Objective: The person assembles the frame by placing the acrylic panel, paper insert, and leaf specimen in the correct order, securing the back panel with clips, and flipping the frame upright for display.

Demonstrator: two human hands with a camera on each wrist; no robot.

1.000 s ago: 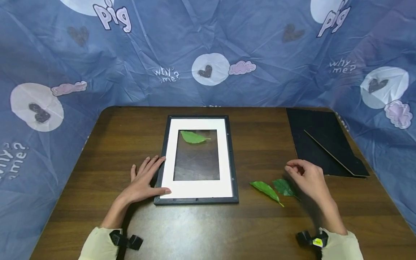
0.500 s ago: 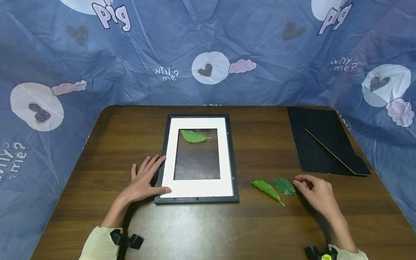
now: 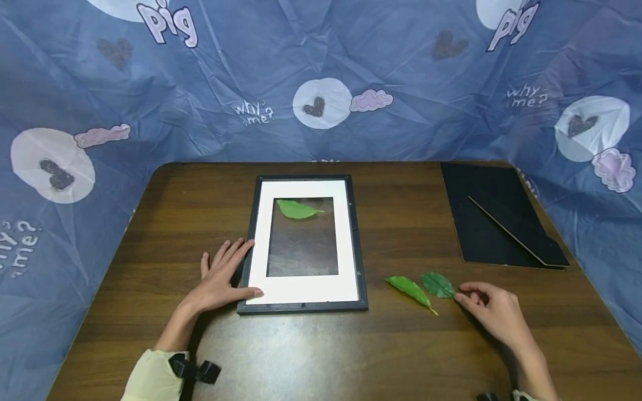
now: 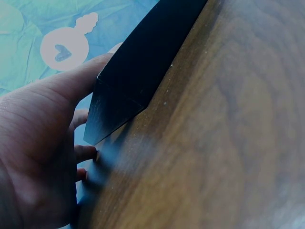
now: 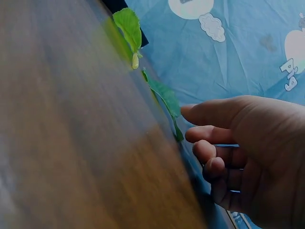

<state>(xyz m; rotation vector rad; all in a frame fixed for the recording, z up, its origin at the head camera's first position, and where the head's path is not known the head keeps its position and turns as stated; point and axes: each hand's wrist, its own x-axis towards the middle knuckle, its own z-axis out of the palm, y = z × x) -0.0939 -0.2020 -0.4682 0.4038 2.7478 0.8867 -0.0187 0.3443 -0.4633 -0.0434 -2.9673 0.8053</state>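
Note:
A dark picture frame [image 3: 360, 245] with a white mat [image 3: 303, 291] lies flat on the table. My left hand [image 3: 217, 283] rests at its left side, fingers extended against the edge and thumb over the near-left corner. The left wrist view shows that thumb on the black frame edge [image 4: 138, 62]. One green leaf [image 3: 297, 209] lies in the upper part of the mat's window. Right of the frame are a bright green leaf [image 3: 410, 291] and a darker leaf [image 3: 437, 284]. My right hand [image 3: 496, 312] is at the darker leaf's stem end, thumb and forefinger slightly apart around it, other fingers curled.
A black board [image 3: 481, 234] lies at the table's right, with its angled stand leg [image 3: 531, 239] lifted off it. The brown wooden table [image 3: 411, 356] reaches back to a blue printed cloth [image 3: 220, 72] hanging behind and at both sides.
My right hand has moved right and toward the near edge, from above the darker leaf to its stem end. The left hand, frame and leaves stay in place.

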